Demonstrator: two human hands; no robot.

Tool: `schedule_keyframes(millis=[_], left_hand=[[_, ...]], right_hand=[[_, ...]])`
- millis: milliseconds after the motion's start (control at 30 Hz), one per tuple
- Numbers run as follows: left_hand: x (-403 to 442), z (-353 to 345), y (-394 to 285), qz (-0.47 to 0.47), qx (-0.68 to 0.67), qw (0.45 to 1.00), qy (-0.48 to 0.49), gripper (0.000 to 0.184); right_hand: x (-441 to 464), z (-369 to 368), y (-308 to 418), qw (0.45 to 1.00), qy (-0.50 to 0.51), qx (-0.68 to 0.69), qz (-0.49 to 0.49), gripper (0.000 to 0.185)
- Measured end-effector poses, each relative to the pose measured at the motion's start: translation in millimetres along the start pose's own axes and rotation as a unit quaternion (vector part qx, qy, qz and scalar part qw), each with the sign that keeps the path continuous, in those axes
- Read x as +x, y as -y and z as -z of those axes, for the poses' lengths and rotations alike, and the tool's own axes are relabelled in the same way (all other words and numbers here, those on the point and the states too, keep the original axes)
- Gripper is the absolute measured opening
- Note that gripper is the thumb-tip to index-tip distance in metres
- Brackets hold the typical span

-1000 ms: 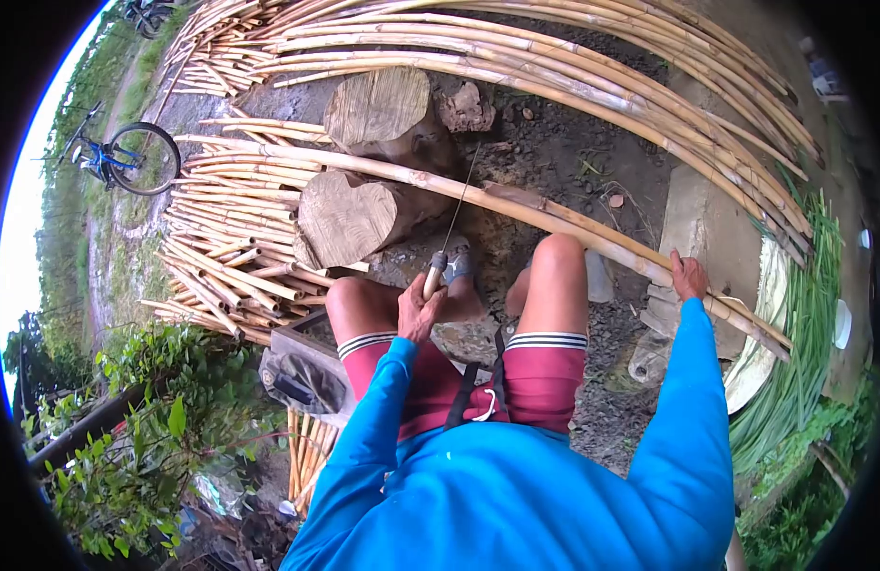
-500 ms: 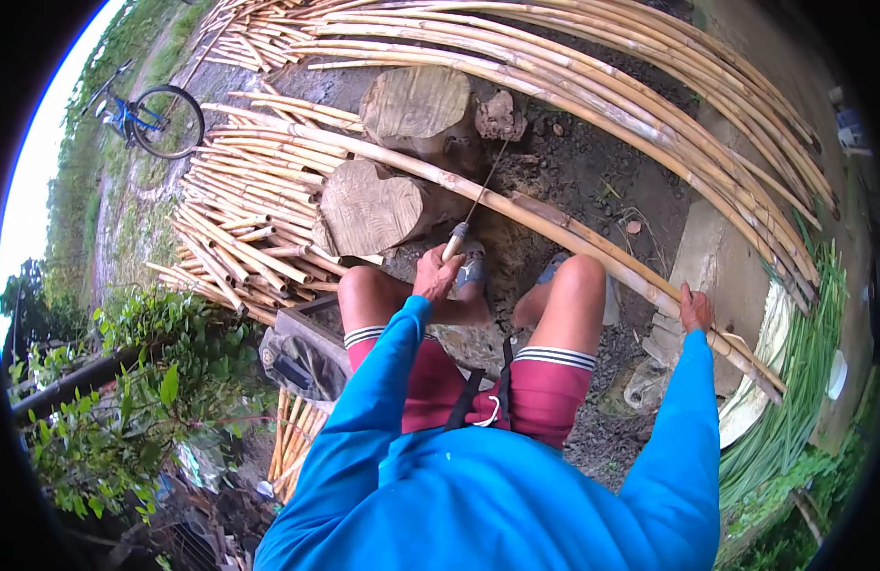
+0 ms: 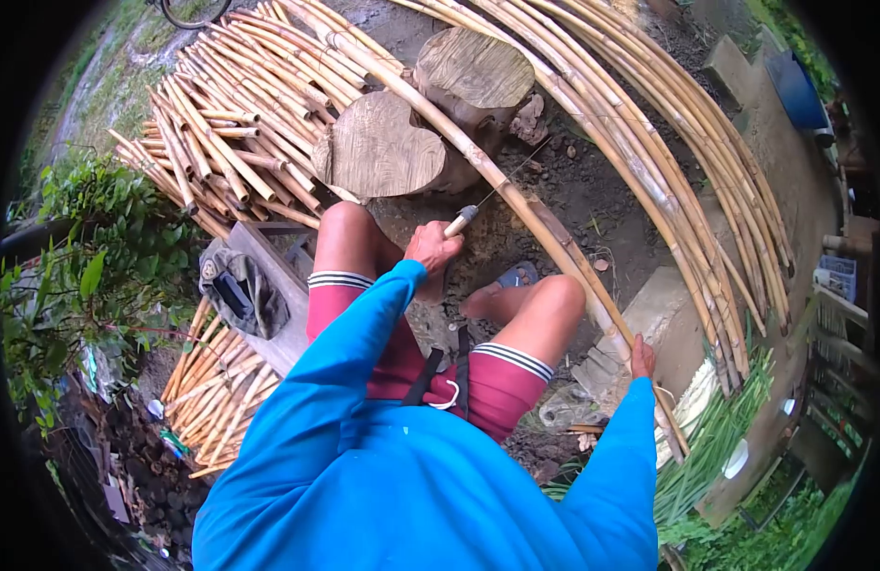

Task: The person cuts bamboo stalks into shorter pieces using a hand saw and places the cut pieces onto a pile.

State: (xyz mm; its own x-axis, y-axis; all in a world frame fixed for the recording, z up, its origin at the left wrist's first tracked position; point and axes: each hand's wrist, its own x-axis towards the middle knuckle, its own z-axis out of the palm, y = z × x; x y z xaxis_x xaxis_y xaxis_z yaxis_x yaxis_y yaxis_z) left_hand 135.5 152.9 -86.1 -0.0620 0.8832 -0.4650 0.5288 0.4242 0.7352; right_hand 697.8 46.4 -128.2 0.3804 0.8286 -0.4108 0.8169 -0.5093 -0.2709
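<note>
Bamboo pole (image 3: 456, 133) lies slantwise between the round stump (image 3: 478, 71) and the notched stump (image 3: 383, 152), its near end beyond the right knee. Right hand (image 3: 642, 359) closed on it near that end, presumably to steady it; stumps probably help check sideways roll. Left hand (image 3: 433, 247) wrapped around the tool handle (image 3: 460, 222), in front of the pole; thin blade angled across the pole's line, likely to keep it within reach; contact not discernible. Containers: blue tub (image 3: 798, 91) and blue basket (image 3: 837, 277), far right; contents unclear.
</note>
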Motion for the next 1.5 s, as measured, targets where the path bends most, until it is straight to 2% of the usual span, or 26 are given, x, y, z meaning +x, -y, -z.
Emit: schedule_keyframes(millis=[133,333,600,667,700,767,800,833,867,900,1067,1133,1267,1333,1400,1467,1500], left_hand=[[2,4,2,-0.006,-0.001,1.0,-0.001,0.042],[5,12,8,-0.012,-0.009,1.0,0.004,0.042],[10,16,1,-0.021,0.026,0.999,0.019,0.041],[11,9,-3,-0.002,0.029,1.0,-0.003,0.042],[21,3,9,0.02,0.047,0.999,0.012,0.043],[31,-9,30,0.051,-0.027,0.998,-0.006,0.035],[20,-12,16,0.023,-0.039,0.997,-0.069,0.035],[34,-7,28,0.103,-0.031,0.994,0.012,0.037],[52,-10,60,0.052,0.004,0.999,-0.012,0.039],[45,-11,48,0.079,0.007,0.997,-0.023,0.04],[23,-12,9,0.059,-0.024,0.998,-0.021,0.034],[21,-12,7,0.065,-0.035,0.997,-0.018,0.033],[25,-13,15,0.051,-0.077,0.996,-0.004,0.032],[28,-15,19,0.075,-0.078,0.994,-0.014,0.032],[27,-11,20,0.098,-0.106,0.989,0.023,0.03],[34,-17,34,0.097,-0.043,0.993,-0.06,0.03],[20,-16,11,0.093,-0.035,0.993,-0.058,0.032]], right_hand=[[-2,-8,-1,0.999,-0.031,0.0,0.011,0.072],[-7,-25,0,0.989,-0.124,-0.063,-0.04,0.07],[-7,-33,10,0.983,-0.115,-0.123,-0.073,0.062],[-5,-34,1,0.98,-0.111,-0.121,-0.114,0.062],[-8,-30,7,0.983,-0.105,-0.125,-0.088,0.061],[-9,-31,7,0.975,-0.12,-0.137,-0.125,0.06],[-11,-30,9,0.977,-0.129,-0.115,-0.121,0.06],[-15,-29,15,0.971,-0.166,-0.084,-0.151,0.058],[-14,-29,16,0.969,-0.175,-0.067,-0.163,0.054],[-16,-26,18,0.969,-0.174,-0.073,-0.159,0.052],[-21,-17,25,0.973,-0.147,-0.084,-0.154,0.05],[-22,-20,24,0.967,-0.201,-0.094,-0.123,0.049],[-20,-26,21,0.963,-0.219,-0.109,-0.117,0.048],[-22,-22,20,0.968,-0.186,-0.096,-0.142,0.052],[-18,-22,22,0.971,-0.123,-0.093,-0.183,0.06],[-20,-14,28,0.978,-0.072,-0.068,-0.184,0.061],[-16,-23,22,0.975,-0.131,-0.076,-0.16,0.053]])
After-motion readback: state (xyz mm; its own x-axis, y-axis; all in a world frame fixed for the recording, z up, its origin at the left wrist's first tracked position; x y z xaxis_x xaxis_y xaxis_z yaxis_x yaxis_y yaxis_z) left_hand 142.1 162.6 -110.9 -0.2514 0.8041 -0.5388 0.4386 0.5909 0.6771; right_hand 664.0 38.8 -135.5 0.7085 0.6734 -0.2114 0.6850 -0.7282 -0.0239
